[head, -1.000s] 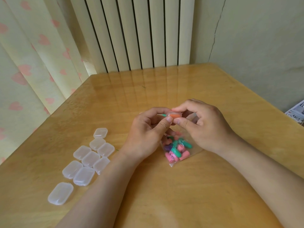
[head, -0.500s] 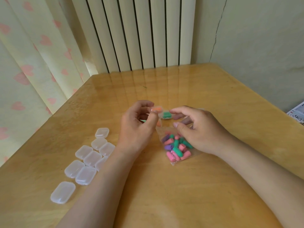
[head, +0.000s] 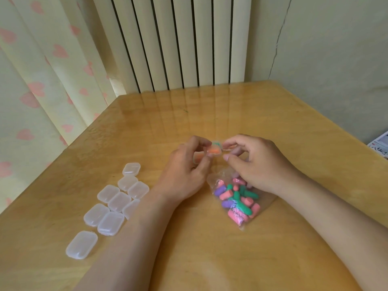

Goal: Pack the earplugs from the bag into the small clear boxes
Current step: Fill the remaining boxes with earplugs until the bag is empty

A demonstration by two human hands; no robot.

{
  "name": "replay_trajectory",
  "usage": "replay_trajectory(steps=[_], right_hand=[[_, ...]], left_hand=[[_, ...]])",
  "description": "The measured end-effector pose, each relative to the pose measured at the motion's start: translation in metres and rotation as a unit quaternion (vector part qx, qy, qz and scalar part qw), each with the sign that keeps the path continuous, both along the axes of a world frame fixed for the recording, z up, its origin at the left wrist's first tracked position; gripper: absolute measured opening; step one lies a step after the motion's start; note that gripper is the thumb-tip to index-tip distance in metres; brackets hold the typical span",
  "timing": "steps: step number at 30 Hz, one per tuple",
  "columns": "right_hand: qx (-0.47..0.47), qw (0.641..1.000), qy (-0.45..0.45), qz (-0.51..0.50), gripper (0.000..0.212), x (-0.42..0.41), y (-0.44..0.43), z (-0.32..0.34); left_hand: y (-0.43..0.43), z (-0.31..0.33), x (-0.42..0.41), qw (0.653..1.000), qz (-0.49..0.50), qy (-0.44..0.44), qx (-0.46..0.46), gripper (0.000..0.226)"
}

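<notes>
Both hands meet above the table's middle around a small clear box (head: 214, 148) with an orange and a green earplug inside. My left hand (head: 184, 173) pinches the box from the left between thumb and fingers. My right hand (head: 255, 164) touches the box's right end with thumb and forefinger. Under my right hand lies a clear plastic bag (head: 236, 198) with several pink, green and purple earplugs. Several shut small clear boxes (head: 114, 201) lie in a cluster to the left of my left forearm.
The wooden table (head: 189, 259) stands against a ribbed radiator (head: 178, 43) at the back, a curtain (head: 37, 80) on the left and a wall on the right. Printed paper (head: 381, 147) shows past the table's right edge.
The hands drew apart half a second ago, each with a part of the box, and have now come back together on the box with both earplugs in it.
</notes>
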State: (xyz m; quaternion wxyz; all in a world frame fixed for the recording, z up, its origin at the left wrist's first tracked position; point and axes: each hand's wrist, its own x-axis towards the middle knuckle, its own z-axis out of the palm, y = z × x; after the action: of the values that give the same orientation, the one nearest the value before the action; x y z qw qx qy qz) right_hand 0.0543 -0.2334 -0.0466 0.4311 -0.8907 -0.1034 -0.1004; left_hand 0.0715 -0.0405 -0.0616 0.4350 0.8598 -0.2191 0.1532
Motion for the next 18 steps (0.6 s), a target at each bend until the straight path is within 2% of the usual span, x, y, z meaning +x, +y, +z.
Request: replay_trajectory(steps=[4,9,13,16,18], right_hand=[[0.01,1.0,0.007,0.007,0.035,0.0,0.002,0.001],[0.04,0.998,0.045,0.006,0.024,0.001,0.009,0.003],[0.012,0.999,0.032,-0.026,0.015,0.004,0.013,0.002],[-0.018,0.999,0.013,-0.044,0.012,0.008,0.014,-0.001],[-0.048,0.997,-0.01,-0.06,0.011,0.01,0.015,-0.003]], left_hand=[[-0.001,0.0,0.0,0.999,-0.019,-0.007,0.029,0.022],[0.0,-0.002,0.002,0.999,-0.036,-0.001,0.029,0.025],[0.001,-0.001,0.002,0.999,-0.032,0.023,0.036,0.035],[0.004,0.001,0.002,0.999,-0.011,0.017,0.036,0.047],[0.006,0.001,0.004,0.999,0.015,-0.001,0.049,0.046]])
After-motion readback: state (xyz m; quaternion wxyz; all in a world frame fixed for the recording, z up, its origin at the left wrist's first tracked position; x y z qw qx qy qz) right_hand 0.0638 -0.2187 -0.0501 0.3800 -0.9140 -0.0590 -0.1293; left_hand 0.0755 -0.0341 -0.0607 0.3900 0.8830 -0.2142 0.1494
